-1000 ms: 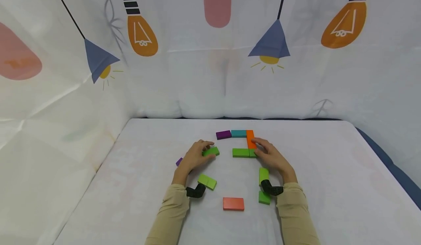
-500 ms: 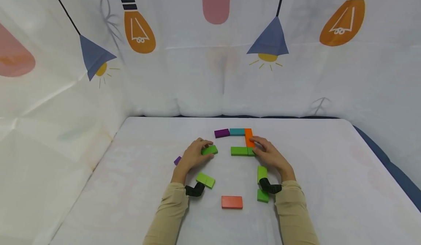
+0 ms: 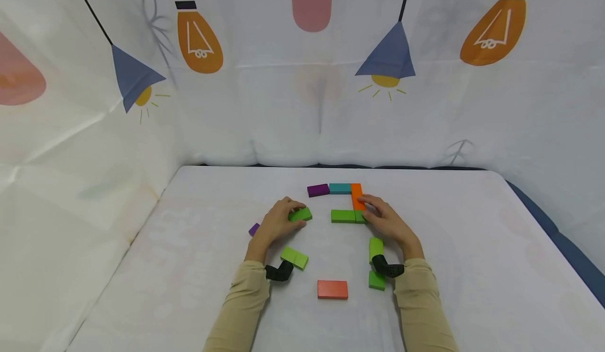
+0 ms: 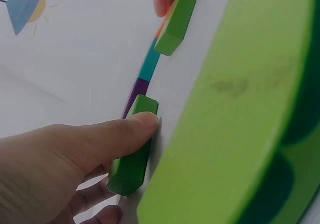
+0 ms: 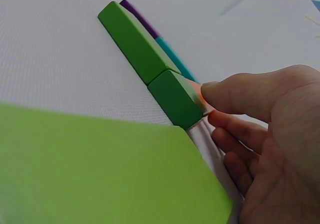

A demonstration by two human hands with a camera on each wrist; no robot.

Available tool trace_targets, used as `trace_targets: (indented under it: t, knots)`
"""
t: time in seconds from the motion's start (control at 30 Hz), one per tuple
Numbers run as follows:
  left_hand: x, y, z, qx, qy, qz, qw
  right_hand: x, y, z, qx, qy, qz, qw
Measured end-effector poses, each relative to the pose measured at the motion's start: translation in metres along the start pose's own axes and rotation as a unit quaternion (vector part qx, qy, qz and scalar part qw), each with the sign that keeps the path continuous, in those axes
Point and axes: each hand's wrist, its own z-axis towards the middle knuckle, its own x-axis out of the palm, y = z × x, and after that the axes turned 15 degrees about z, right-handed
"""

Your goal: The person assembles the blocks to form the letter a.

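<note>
My left hand (image 3: 278,221) pinches a green block (image 4: 135,159), its thumb on the near side and the fingers partly hidden beyond. Across from it, my right hand (image 3: 393,226) rests at the corner of an orange block (image 3: 356,194) and a short green block (image 5: 175,99). The right thumb touches near the short block's end, and the other fingers are loosely bent beside the orange block. A longer green block (image 3: 343,216) lies end to end with the short one. Beyond, a teal block (image 3: 340,188) meets the orange block, with a dark purple block (image 3: 318,190) at its left.
Two joined lime-green blocks (image 3: 294,257) lie by the left wrist. By the right wrist are a lime block (image 3: 376,247) and a green block (image 3: 376,280). A coral block (image 3: 332,289) lies nearest the front; a purple block (image 3: 253,229) sits left of the left hand.
The whole head view has shifted slightly. Both hands and the blocks keep their places relative to each other.
</note>
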Motion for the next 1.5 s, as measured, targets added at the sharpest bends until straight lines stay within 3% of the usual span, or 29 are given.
trace_targets:
  t: [0.4, 1.27, 1.5]
  knots:
    - [-0.0052, -0.0021, 0.0017, 0.005, -0.005, 0.002, 1.0000, -0.0011, 0.0024, 0.0005, -0.009, -0.004, 0.004, 1.000]
    - [0.0041, -0.0049, 0.0014, 0.030, -0.020, -0.022, 0.9991, -0.0005, -0.0014, -0.0034, 0.008, -0.003, -0.005, 1.000]
    - [0.0048, -0.0054, 0.0042, 0.038, -0.028, -0.027, 0.9985, -0.0006, 0.0011, -0.0028, -0.008, -0.002, -0.015, 1.000]
